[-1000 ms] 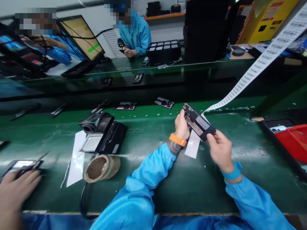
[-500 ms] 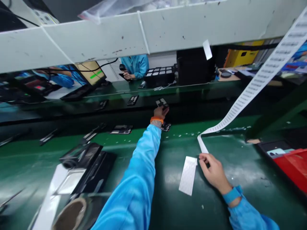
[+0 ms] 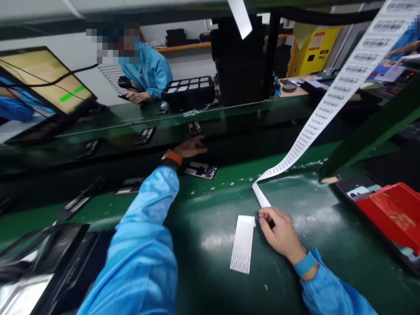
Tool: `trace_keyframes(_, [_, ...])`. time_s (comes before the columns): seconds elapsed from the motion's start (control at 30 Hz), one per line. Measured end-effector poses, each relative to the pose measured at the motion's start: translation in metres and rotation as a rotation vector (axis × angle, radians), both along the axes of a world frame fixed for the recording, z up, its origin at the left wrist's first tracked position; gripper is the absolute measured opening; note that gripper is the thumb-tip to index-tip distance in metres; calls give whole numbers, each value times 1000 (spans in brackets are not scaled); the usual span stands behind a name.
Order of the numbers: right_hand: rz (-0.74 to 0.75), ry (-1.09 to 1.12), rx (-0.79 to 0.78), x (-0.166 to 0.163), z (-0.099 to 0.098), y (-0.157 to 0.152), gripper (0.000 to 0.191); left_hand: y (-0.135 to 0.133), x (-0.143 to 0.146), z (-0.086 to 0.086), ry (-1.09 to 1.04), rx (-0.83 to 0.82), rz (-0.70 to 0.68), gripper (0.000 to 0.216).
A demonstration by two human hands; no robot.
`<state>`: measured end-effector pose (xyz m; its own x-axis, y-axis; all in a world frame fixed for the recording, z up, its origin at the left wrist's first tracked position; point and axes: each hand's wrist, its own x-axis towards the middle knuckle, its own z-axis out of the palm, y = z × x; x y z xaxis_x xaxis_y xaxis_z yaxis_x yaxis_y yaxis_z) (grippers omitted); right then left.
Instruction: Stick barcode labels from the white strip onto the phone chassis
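My left hand [image 3: 193, 146] reaches over the dark belt, its fingers apart and nothing in them. Just beyond its fingertips a phone frame [image 3: 195, 127] lies on the belt. Another phone frame [image 3: 201, 170] rests on the green bench edge below my left wrist. With thumb and fingers pinched, my right hand [image 3: 280, 232] grips the lower end of a long strip of barcode labels [image 3: 315, 124], which hangs down from the upper right. Left of that hand, a small white sheet of printed stickers [image 3: 243, 245] lies on the green bench.
More phone frames [image 3: 146, 135] lie along the belt and bench edge to the left. A red tray [image 3: 393, 214] stands at right beside a green post [image 3: 367, 122]. Black equipment [image 3: 65, 262] occupies the lower left. Across the belt, a person in blue [image 3: 151, 65] holds a dark device.
My left hand has let go of the phone frame, which now lies on the belt. My right hand still pinches the strip. The view has swung right and upward.
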<state>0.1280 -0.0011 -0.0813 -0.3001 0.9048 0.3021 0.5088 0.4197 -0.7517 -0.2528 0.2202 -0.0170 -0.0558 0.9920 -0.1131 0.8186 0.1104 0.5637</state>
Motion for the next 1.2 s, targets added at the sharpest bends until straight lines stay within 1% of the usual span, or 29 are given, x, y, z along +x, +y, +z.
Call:
trace_keyframes(0.1, [16,2,0,-1,-4,1,15,-49,0,-9,274,-171,-280,91])
trace_keyframes(0.13, [16,1,4,-1,-5,1,15,-59,4,-9,355,-193,-329,95])
trace_keyframes(0.17, [13,0,8,-1,-6,1,15,-67,9,-8,412,-198,-341,96])
trace_keyframes(0.23, [1,4,3,1,-7,3,16,-74,22,-2,445,-173,-281,88])
trace_keyframes(0.33, [-10,34,-34,3,-8,5,16,-87,46,17,484,-91,-159,73])
trace_keyframes(0.4, [-11,86,-89,1,-6,6,16,-109,72,28,505,-3,-55,72])
trace_keyframes(0.47, [7,226,-168,-4,-2,5,19,-140,107,31,474,80,39,71])
trace_keyframes(0.5, [28,331,-208,-8,0,4,25,-157,127,28,416,113,68,67])
trace_keyframes(0.53, [56,441,-243,-11,3,3,34,-174,147,23,202,164,140,64])
trace_keyframes(0.57, [82,536,-268,-13,5,1,44,-190,167,16,-2,168,169,62])
trace_keyframes(0.6, [97,602,-284,-14,7,-1,52,-203,185,9,-156,159,165,61])
trace_keyframes(0.67, [79,640,-308,-11,9,-5,55,-223,213,-4,-392,127,130,59])
trace_keyframes(0.73, [26,622,-355,-4,10,-6,53,-232,227,-14,-704,23,67,53])
trace_keyframes(0.8, [-17,620,-431,4,10,-5,55,-236,230,-21,-1050,-136,-22,54])
trace_keyframes(0.83, [-30,625,-468,8,11,-4,56,-237,229,-24,-1172,-196,-73,58])
trace_keyframes(0.87, [-40,630,-499,12,12,-2,55,-238,227,-27,-1237,-227,-123,62])
trace_keyframes(0.93, [-49,629,-541,16,15,-1,47,-240,225,-31,-1222,-200,-204,64])
trace_keyframes(1.0, [-63,588,-551,18,19,0,35,-243,225,-34,-1126,-139,-215,58])
trace_keyframes(1.03, [-77,543,-533,18,21,-1,31,-244,226,-34,-1066,-111,-188,53])
trace_keyframes(1.07, [-94,482,-497,18,23,-3,31,-244,227,-34,-1002,-79,-145,48])
trace_keyframes(1.13, [-128,322,-373,18,26,-7,38,-244,232,-32,-903,-10,-48,37])
trace_keyframes(1.17, [-131,233,-302,18,28,-9,41,-243,234,-31,-906,13,-8,33])
trace_keyframes(1.2, [-118,151,-235,17,30,-12,42,-242,235,-30,-956,22,23,31])
